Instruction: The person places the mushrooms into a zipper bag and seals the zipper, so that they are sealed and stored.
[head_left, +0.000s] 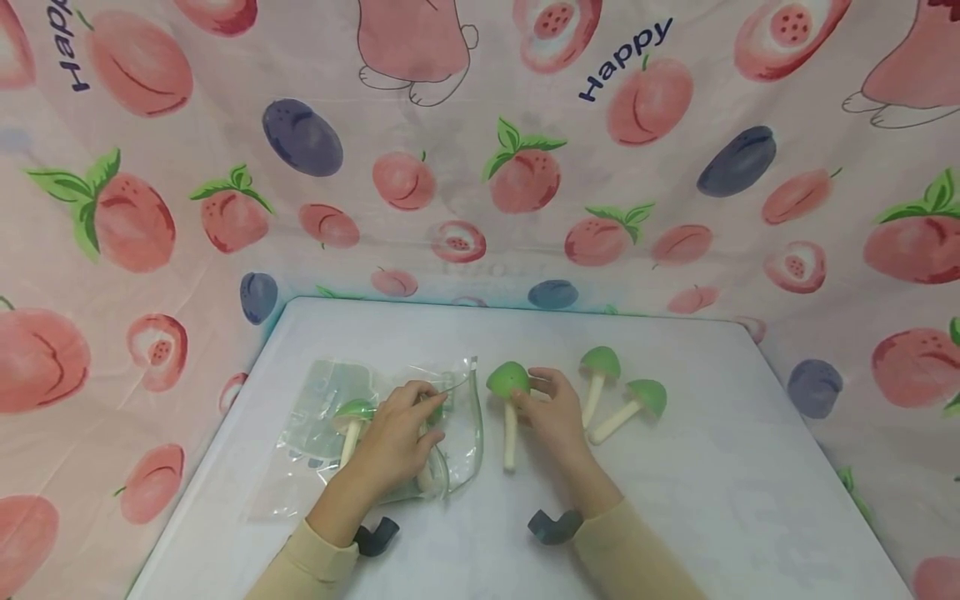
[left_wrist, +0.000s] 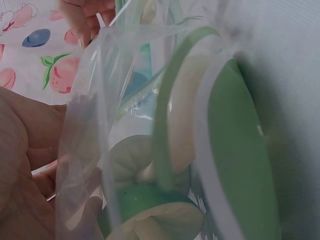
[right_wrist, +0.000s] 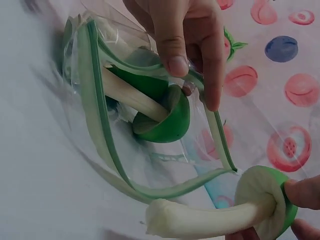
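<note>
My left hand (head_left: 401, 429) pinches the opening edge of a clear zip bag (right_wrist: 91, 75) with a green seal strip, lifting that edge so the mouth gapes. Inside the bag are several toy mushrooms, one of them a green-capped mushroom (right_wrist: 170, 117) lying near the mouth; another mushroom (head_left: 352, 410) shows through the plastic left of the hand. In my right hand (head_left: 553, 408) is a mushroom (head_left: 510, 433) with a green cap and pale stem. Thumb and fingers grip its cap (right_wrist: 285, 200), the stem pointing toward the bag in the right wrist view.
Two more green-capped mushrooms, one upper mushroom (head_left: 600, 367) and one lower mushroom (head_left: 647, 398), lie on the white table (head_left: 750, 500) right of my right hand. A fruit-print cloth (head_left: 450, 125) hangs behind and at the sides. Black wrist mounts (head_left: 553, 527) show below the hands.
</note>
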